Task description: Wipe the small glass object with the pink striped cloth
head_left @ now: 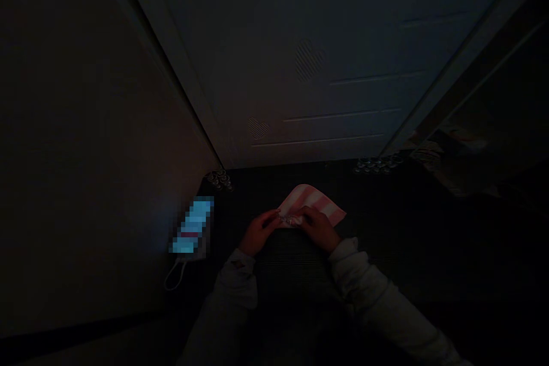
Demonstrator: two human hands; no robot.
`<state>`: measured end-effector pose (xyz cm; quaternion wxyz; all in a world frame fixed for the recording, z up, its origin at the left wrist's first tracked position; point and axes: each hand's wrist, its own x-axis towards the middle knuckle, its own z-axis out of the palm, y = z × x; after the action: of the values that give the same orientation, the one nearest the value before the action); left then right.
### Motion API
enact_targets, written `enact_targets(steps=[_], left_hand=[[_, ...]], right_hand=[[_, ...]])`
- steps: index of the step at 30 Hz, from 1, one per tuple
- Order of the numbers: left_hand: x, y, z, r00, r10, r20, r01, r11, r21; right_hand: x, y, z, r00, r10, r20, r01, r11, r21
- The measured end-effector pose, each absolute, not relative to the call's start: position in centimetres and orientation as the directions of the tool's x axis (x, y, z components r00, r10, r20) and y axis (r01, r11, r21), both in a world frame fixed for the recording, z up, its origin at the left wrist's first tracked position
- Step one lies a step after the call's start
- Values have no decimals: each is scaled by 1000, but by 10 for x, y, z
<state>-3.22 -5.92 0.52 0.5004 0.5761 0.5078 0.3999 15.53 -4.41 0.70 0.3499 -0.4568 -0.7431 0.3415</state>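
Note:
The scene is very dark. A pink and white striped cloth (pixel 315 201) lies on a dark surface in front of me. My left hand (pixel 258 231) has its fingers pinched on the cloth's near left edge. My right hand (pixel 317 227) rests closed on the near edge beside it, and the fingertips of both hands meet around a small bunched part of the cloth (pixel 290 219). Both arms wear light long sleeves.
A lit phone screen (pixel 193 226) with a white cord lies at the left. A pale door or panel (pixel 300 68) stands behind. Small shiny objects (pixel 219 178) sit at its foot left, and more (pixel 377 164) at the right. Dim clutter (pixel 450 154) fills the far right.

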Motion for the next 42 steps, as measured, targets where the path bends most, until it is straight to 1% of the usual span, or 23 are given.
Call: enact_targets(steps=[6, 11, 15, 19, 22, 24, 27, 33, 42], left_hand=[[-33, -59, 3, 196, 980, -23, 144, -6, 989], [-34, -60, 6, 228, 974, 5, 145, -39, 989], [-33, -59, 6, 218, 976, 15, 161, -51, 986], [-32, -59, 6, 162, 986, 36, 167, -64, 984], [-30, -60, 8, 50, 999, -6, 180, -4, 984], [-28, -60, 10, 3, 1000, -29, 230, 28, 973], [-24, -59, 11, -9, 999, -35, 297, 36, 954], [-16, -53, 8, -47, 998, -40, 340, 53, 939], [-17, -53, 10, -13, 999, -51, 346, 52, 937]], right_hand=[[154, -45, 7, -337, 917, 214, 450, 357, -819], [154, -44, 6, -334, 919, 210, 465, 354, -811], [154, -44, 6, -338, 916, 214, 466, 361, -808], [154, -45, 7, -328, 920, 215, 467, 355, -810], [153, -46, 8, -322, 920, 222, 451, 355, -819], [153, -46, 8, -311, 925, 219, 449, 346, -824], [153, -46, 8, -310, 925, 221, 452, 347, -821], [152, -45, 4, -320, 921, 222, 463, 357, -811], [153, -45, 4, -288, 931, 225, 432, 337, -837]])
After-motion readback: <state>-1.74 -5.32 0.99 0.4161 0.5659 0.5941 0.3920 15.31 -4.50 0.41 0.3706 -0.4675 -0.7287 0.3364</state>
